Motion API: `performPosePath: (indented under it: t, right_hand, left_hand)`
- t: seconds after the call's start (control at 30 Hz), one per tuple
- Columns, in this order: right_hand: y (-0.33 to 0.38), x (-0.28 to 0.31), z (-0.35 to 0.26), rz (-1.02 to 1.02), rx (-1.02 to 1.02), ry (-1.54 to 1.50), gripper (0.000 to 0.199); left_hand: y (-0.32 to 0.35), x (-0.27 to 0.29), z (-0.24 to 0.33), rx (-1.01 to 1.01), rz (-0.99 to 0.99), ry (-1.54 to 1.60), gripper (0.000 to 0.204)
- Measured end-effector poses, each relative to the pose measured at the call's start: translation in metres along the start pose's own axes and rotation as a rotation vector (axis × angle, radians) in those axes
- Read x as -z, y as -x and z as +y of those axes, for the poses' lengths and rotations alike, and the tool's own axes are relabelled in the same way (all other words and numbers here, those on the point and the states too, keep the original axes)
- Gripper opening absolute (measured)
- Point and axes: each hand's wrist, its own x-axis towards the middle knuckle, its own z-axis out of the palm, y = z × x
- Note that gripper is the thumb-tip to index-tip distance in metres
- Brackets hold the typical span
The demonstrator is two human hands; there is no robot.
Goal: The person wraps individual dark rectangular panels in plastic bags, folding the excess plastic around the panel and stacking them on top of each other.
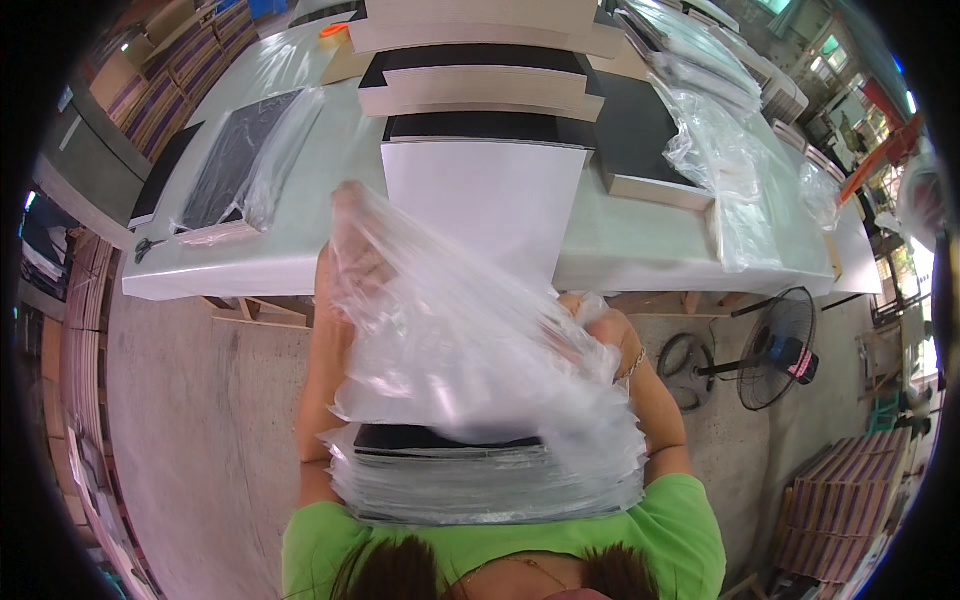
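A clear plastic bag (450, 330) is stretched in front of me, blurred by motion in places. My left hand (352, 250) is raised high at its left side, fingers closed on the film and partly veiled by it. Lower down on the right, my right hand (603, 335) grips the bunched edge of the same bag. Beneath the bag, close against my body, lies a stack of plastic-wrapped boards (480, 485). A black panel (450, 438) shows at the top of that stack. Straight ahead stands a black-topped pile with a white front (480, 200).
The pale-covered table (330, 200) bears more black boards (640, 130), a bagged dark panel (235, 150), scissors (148, 248) and an orange tape roll (334, 36). Loose plastic film (735, 190) hangs at its right. A black fan (778, 350) stands on the floor.
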Motion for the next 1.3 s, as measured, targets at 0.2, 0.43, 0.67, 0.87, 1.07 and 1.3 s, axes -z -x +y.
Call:
performPosePath:
  t: [0.2,0.43,0.67,0.87,1.07,1.3]
  right_hand:
    - [-0.005,-0.025,-0.051,-0.199,0.595,-0.467,0.073]
    - [-0.005,-0.030,-0.031,0.352,0.380,-0.530,0.075]
    - [-0.009,0.003,-0.037,-0.243,0.363,-0.134,0.058]
    - [0.032,0.022,-0.053,0.261,0.548,-0.453,0.055]
    - [-0.026,0.011,-0.073,1.079,0.271,0.340,0.030]
    - [-0.067,0.053,-0.065,1.328,0.704,1.262,0.037]
  left_hand:
    - [0.003,0.036,-0.018,0.449,-0.394,-0.346,0.056]
    - [0.016,0.049,-0.019,0.103,-0.173,0.194,0.052]
    - [-0.020,0.024,0.005,0.104,-0.720,0.533,0.047]
    - [0.005,0.043,-0.002,-0.152,0.082,-0.249,0.046]
    - [-0.055,0.032,0.014,-0.395,0.094,-0.916,0.024]
    - [-0.078,0.002,0.003,-0.949,0.335,-1.538,0.061]
